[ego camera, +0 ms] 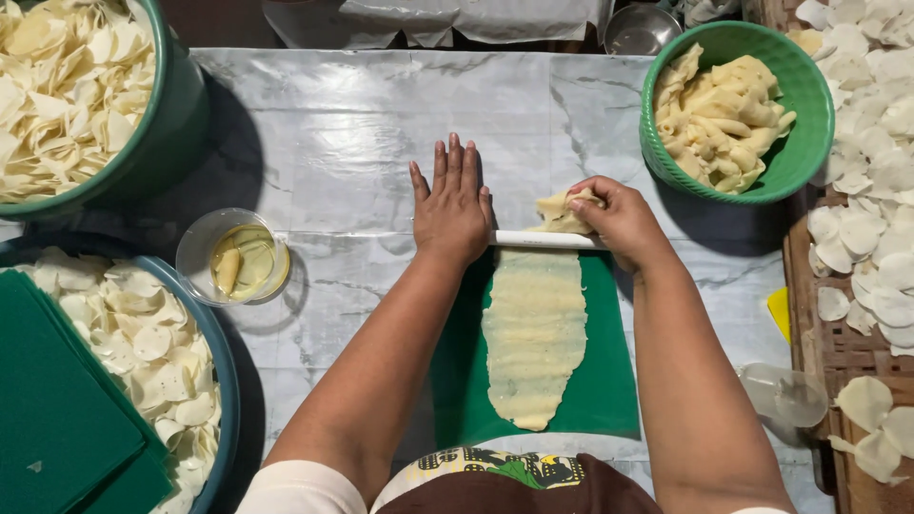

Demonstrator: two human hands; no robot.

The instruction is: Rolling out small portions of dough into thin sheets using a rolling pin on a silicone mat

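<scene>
Both forearms are bare, with no rings, watch or bracelets showing. Short white sleeves (295, 490) end above the elbows. A dark brown apron with a yellow-and-green patterned top edge (495, 473) covers the chest.

Marble-patterned table (362, 124) carries a green mat (600, 381) beneath the hands, a glass oil cup (238, 257) left of them, a green basket (809, 114) to their right.

left hand (451, 211) flat, right hand (619, 221) curled closed.
</scene>
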